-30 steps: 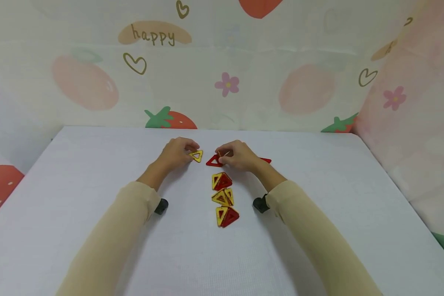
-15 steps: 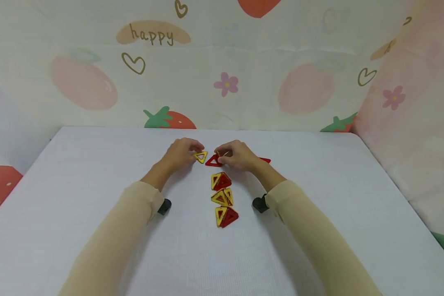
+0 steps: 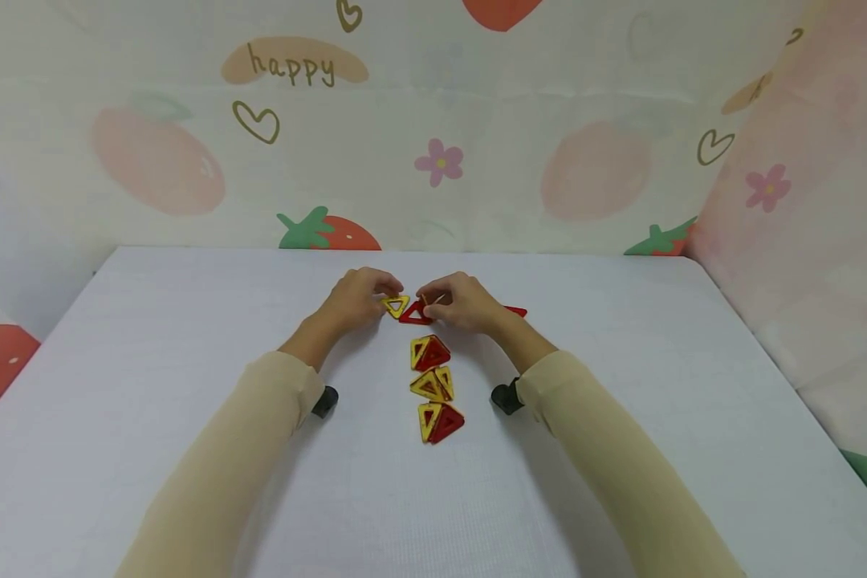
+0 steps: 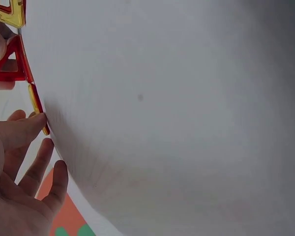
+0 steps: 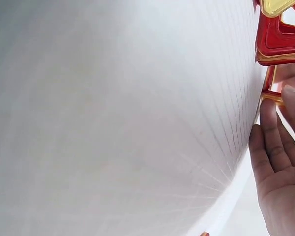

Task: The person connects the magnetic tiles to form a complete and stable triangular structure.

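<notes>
Between the thumb and fingers of my left hand point(image 3: 354, 301) is a yellow triangular magnetic tile point(image 3: 397, 307). In the head view its edge comes up against a red triangular magnetic tile point(image 3: 414, 314). My right hand point(image 3: 462, 303) pinches that red tile at its right side, and the fingers partly cover it. The left wrist view shows the yellow tile point(image 4: 35, 101) nearly edge-on at the left fingertips, with the red tile point(image 4: 23, 66) beside it. In the right wrist view, the right fingers point(image 5: 269, 115) touch a red tile's orange edge point(image 5: 273, 97).
Nearer on the white table point(image 3: 621, 449), a column of red and yellow triangular tiles point(image 3: 431, 385) lies in small groups. Another red tile point(image 3: 516, 311) shows partly behind the right wrist. A patterned cloth point(image 3: 506, 96) hangs behind the table's far edge.
My left hand has moved right with the yellow tile, closing the gap to the red tile. The right hand has stayed nearly still. The head view has shifted slightly.
</notes>
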The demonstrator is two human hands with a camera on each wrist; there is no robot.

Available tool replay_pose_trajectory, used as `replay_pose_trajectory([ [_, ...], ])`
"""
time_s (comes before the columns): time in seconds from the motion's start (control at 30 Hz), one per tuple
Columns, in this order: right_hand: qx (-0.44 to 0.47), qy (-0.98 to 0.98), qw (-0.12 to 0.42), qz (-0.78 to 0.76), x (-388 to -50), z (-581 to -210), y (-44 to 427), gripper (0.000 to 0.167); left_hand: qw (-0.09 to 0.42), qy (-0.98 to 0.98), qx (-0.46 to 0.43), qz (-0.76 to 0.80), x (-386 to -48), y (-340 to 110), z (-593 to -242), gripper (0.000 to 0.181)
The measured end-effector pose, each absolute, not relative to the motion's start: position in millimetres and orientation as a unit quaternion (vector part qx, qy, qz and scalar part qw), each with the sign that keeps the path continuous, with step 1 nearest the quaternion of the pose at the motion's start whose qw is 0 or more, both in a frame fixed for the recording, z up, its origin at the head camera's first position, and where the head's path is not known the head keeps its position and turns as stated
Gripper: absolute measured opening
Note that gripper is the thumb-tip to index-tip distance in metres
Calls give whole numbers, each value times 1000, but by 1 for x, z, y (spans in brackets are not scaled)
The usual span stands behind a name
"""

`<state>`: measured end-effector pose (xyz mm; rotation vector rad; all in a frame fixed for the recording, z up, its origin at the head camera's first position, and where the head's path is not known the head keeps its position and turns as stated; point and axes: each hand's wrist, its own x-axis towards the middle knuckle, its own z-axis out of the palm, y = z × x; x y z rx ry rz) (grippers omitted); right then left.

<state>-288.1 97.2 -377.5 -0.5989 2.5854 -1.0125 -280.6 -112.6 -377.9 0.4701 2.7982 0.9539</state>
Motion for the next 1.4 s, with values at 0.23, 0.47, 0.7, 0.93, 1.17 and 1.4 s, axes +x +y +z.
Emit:
replay_pose_trajectory([
  [0.23,-206,900,152,-354,-288,-378,97,37,75,933,159,314,-280,-111,-377,38],
  [0.47,-205,900,154,-352,-288,-378,97,37,89,925,190,318,-281,-110,-377,44],
  [0.7,-212,902,149,-345,-287,-376,98,38,94,922,189,325,-280,-111,-375,48],
  [0.93,-214,902,149,-343,-287,-377,97,37,93,929,146,328,-279,-114,-376,51],
  [1.17,-211,900,154,-348,-286,-376,96,38,83,930,144,327,-278,-118,-378,52],
  [1.4,-217,902,148,-343,-286,-376,97,38,79,930,149,326,-276,-116,-380,55],
])
